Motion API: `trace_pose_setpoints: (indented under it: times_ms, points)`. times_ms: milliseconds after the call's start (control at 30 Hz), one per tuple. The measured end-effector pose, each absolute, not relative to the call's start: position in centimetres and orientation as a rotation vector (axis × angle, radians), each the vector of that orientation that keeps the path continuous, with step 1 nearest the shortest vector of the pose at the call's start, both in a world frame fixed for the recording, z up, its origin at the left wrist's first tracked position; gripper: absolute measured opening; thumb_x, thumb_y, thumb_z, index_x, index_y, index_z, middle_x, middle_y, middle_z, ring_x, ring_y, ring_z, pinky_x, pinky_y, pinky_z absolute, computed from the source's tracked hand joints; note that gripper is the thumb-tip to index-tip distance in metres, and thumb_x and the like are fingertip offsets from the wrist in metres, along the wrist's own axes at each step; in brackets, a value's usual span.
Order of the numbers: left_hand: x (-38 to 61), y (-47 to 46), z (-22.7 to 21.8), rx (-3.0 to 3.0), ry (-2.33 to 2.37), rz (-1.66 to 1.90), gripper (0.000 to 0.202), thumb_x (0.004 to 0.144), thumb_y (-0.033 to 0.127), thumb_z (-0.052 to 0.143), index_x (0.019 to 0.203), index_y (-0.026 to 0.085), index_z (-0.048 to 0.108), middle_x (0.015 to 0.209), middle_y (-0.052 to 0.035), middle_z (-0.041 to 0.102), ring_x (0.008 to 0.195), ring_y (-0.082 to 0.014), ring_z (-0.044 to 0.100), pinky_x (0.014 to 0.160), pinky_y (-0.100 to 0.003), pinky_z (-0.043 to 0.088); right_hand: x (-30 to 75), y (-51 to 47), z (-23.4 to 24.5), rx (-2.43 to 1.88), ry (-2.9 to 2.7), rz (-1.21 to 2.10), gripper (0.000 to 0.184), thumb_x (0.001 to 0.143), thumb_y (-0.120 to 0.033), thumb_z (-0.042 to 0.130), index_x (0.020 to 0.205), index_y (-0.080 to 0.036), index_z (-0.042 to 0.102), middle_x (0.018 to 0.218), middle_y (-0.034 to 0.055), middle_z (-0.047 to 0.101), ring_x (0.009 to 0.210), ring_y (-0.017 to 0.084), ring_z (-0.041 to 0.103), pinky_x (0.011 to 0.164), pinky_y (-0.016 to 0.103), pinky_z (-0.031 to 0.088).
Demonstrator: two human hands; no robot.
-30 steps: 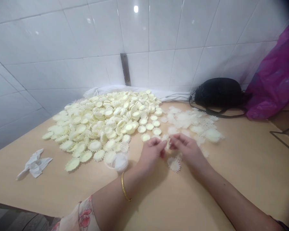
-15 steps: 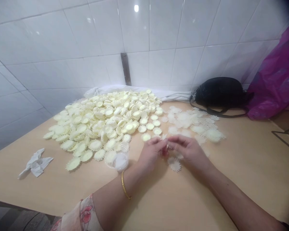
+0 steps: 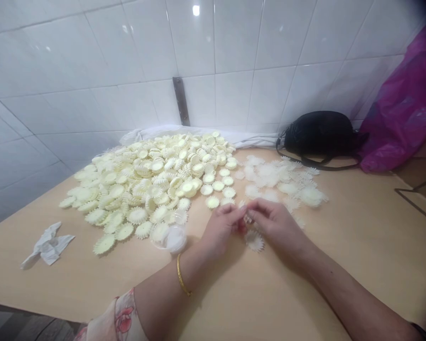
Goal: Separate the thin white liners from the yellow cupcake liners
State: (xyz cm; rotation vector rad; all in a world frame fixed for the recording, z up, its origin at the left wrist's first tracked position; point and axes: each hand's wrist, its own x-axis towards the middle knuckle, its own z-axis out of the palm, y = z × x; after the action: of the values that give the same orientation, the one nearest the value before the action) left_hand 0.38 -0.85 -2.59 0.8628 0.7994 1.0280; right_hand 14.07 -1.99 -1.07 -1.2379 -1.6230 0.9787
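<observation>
My left hand and my right hand meet above the table with their fingertips pinched together. Between them they grip a small whitish piece, too small and blurred to name; something reddish shows by the left fingers. Just below the fingertips lies a translucent white disc with a toothed edge. Left of my left wrist stands a clear round tub with white material in it. A large heap of pale yellow, tooth-edged discs spreads beyond my left hand. Past my right hand are scattered thin translucent discs.
A crumpled white tissue lies at the left on the wooden table. A black bag with a strap and a magenta plastic bag are at the back right. White cloth runs along the tiled wall.
Both hands stay together in nearly the same place. The whitish piece shows a little more between the fingertips. The whole view has shifted slightly.
</observation>
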Motion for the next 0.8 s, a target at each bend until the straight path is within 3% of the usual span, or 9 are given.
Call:
trace_pose_setpoints:
  times_ms: [467, 667, 800]
  points:
    - [0.33, -0.46, -2.35, 0.746, 0.720, 0.982, 0.027, 0.076, 0.034, 0.057, 0.060, 0.012, 0.054, 0.051, -0.0015, 0.051, 0.049, -0.0107, 0.050, 0.052, -0.025, 0.039, 14.46, -1.89, -0.15, -1.137, -1.413, 1.262, 0.018, 0.073, -0.035, 0.060, 0.067, -0.018, 0.060, 0.063, -0.0003, 0.061, 0.061, 0.014, 0.056, 0.064, 0.028, 0.046]
    - [0.02, -0.55, -2.04, 0.849, 0.816, 1.044, 0.027, 0.072, 0.038, 0.063, 0.066, 0.012, 0.057, 0.059, -0.0031, 0.056, 0.054, -0.0107, 0.052, 0.056, -0.025, 0.041, 14.45, -1.73, -0.25, -1.207, -1.412, 1.134, 0.016, 0.074, -0.032, 0.059, 0.067, -0.017, 0.061, 0.065, -0.0006, 0.060, 0.062, 0.013, 0.055, 0.061, 0.026, 0.044]
    - [0.21, -0.80, -1.97, 0.911, 0.909, 1.032, 0.014, 0.069, 0.023, 0.066, 0.064, 0.012, 0.057, 0.055, -0.0028, 0.055, 0.050, -0.0096, 0.050, 0.053, -0.024, 0.039, 14.27, -1.84, -0.68, -1.290, -1.529, 0.941, 0.015, 0.076, -0.028, 0.054, 0.069, -0.018, 0.061, 0.062, -0.0003, 0.059, 0.059, 0.014, 0.053, 0.056, 0.025, 0.041]
